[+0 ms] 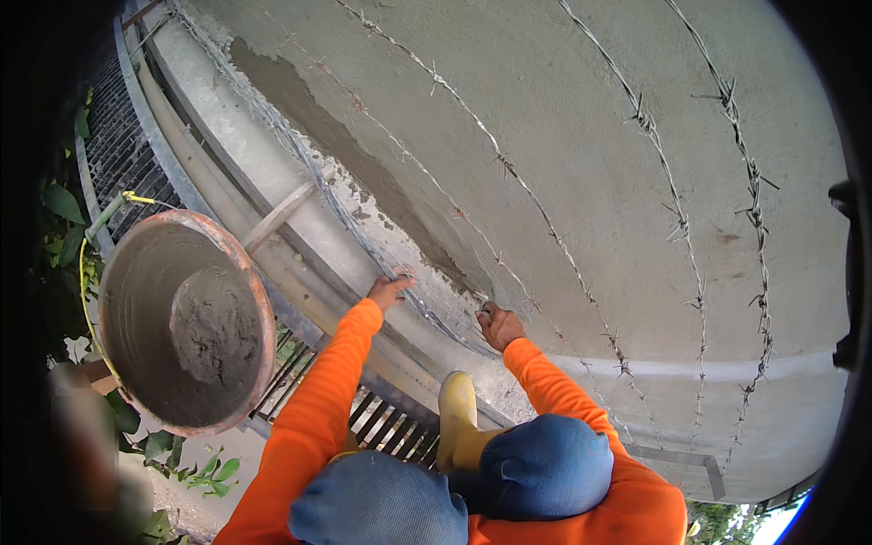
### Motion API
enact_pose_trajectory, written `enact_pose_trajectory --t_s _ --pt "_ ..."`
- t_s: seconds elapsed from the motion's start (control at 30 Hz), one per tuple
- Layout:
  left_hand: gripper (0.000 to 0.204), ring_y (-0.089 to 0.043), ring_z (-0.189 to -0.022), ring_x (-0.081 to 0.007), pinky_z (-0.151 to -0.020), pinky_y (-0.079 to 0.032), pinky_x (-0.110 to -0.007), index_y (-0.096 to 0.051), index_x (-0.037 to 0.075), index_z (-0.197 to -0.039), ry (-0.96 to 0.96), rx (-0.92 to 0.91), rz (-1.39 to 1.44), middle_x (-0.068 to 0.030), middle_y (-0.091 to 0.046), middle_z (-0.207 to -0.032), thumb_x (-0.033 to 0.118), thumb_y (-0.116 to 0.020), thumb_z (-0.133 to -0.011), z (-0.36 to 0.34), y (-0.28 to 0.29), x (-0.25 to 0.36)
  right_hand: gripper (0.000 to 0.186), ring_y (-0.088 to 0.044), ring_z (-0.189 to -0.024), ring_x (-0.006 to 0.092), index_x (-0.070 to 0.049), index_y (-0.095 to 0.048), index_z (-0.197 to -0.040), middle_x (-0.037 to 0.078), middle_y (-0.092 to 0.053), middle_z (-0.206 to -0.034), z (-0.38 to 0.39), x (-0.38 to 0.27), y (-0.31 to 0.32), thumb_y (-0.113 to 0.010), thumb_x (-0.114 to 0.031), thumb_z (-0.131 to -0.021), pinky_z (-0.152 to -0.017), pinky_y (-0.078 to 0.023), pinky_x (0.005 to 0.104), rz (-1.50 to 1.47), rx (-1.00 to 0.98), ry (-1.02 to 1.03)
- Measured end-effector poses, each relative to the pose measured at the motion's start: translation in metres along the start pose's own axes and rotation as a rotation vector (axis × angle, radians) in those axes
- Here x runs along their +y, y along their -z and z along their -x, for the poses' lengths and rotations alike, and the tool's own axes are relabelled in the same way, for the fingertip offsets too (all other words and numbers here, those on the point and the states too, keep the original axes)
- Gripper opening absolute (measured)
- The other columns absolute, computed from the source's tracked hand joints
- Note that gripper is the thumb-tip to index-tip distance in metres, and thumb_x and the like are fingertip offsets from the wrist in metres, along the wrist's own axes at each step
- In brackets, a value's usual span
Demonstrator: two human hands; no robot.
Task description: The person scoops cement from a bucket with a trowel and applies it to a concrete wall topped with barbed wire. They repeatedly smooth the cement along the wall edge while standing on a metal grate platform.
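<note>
Head view, looking straight down a freshly plastered wall (581, 136). The person crouches on a ledge, knees in blue trousers at the bottom edge, a yellow boot (457, 413) planted between them, orange sleeves reaching forward.

The left hand (389, 291) stretches out to the lower edge of the wall, fingers pressed flat against the rough, speckled strip of render just beside a strand of barbed wire (536, 204). It grips nothing that I can see; it looks spread and pressing. The right hand (500, 325) sits a little apart from it, further along the same edge, curled over something small and dark. Whether that is a tool or just shadow, I cannot tell, and I cannot say how tightly it closes.

The wet mortar (213, 331) sits heaped in a round pan (127, 363) to the left, well apart from both hands, resting by a metal grating. A darker, damper patch (345, 150) runs along the wall above the hands.

My read: this is the finishing step, working render into the bottom edge by hand. The next move seems to call for fresh mortar from the pan, and care around those barbs close to the left wrist.
</note>
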State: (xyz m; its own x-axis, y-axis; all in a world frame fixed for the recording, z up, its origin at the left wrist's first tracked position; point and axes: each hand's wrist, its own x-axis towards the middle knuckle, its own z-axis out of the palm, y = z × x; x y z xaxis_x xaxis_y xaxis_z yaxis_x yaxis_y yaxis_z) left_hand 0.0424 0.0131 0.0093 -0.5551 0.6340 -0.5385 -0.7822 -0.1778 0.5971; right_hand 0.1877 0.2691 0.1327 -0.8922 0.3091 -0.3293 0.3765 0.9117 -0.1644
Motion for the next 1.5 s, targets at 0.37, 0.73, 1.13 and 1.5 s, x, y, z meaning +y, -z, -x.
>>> enact_pose_trajectory --t_s 0.37,0.73,1.13,1.5 --pt "0.033 -0.053 -0.12 -0.0185 -0.098 -0.042 -0.044 -0.065 0.024 -0.119 -0.031 -0.041 -0.051 -0.0003 -0.061 -0.121 0.03 -0.073 -0.087 -0.005 0.004 -0.006 0.04 -0.068 -0.092 0.0484 -0.004 -0.063 -0.115 0.029 -0.07 -0.094 0.002 -0.018 0.01 -0.064 -0.038 -0.094 -0.081 -0.055 0.0526 -0.085 0.157 0.003" --pt "0.037 -0.053 -0.12 -0.0208 -0.095 -0.044 -0.044 -0.065 0.025 -0.121 -0.061 -0.045 -0.11 -0.0007 -0.064 -0.122 0.031 -0.075 -0.086 -0.017 0.005 -0.011 0.057 -0.069 -0.096 0.0484 -0.002 -0.053 -0.127 0.029 -0.071 -0.101 0.012 -0.029 0.023 -0.072 -0.04 -0.089 -0.083 -0.055 0.0542 0.244 -0.067 -0.062" --pt "0.036 -0.055 -0.121 -0.0211 -0.093 -0.046 -0.043 -0.066 0.023 -0.121 -0.146 -0.061 -0.17 -0.0023 -0.064 -0.128 0.032 -0.075 -0.087 -0.024 0.007 -0.018 0.052 -0.068 -0.092 0.0496 0.005 -0.056 -0.118 0.032 -0.069 -0.097 -0.018 -0.07 0.017 -0.067 -0.039 -0.093 -0.08 -0.055 0.0533 0.007 0.104 0.145" --pt "0.045 -0.06 -0.113 -0.018 -0.1 -0.042 -0.031 -0.068 0.015 -0.125 -0.125 0.006 -0.07 -0.0064 -0.07 -0.119 0.033 -0.077 -0.085 -0.02 0.003 -0.021 0.039 -0.067 -0.089 0.051 0.004 -0.063 -0.106 0.033 -0.068 -0.093 -0.069 -0.079 0.014 -0.064 -0.032 -0.091 -0.08 -0.055 0.0527 -0.191 -0.029 0.067"
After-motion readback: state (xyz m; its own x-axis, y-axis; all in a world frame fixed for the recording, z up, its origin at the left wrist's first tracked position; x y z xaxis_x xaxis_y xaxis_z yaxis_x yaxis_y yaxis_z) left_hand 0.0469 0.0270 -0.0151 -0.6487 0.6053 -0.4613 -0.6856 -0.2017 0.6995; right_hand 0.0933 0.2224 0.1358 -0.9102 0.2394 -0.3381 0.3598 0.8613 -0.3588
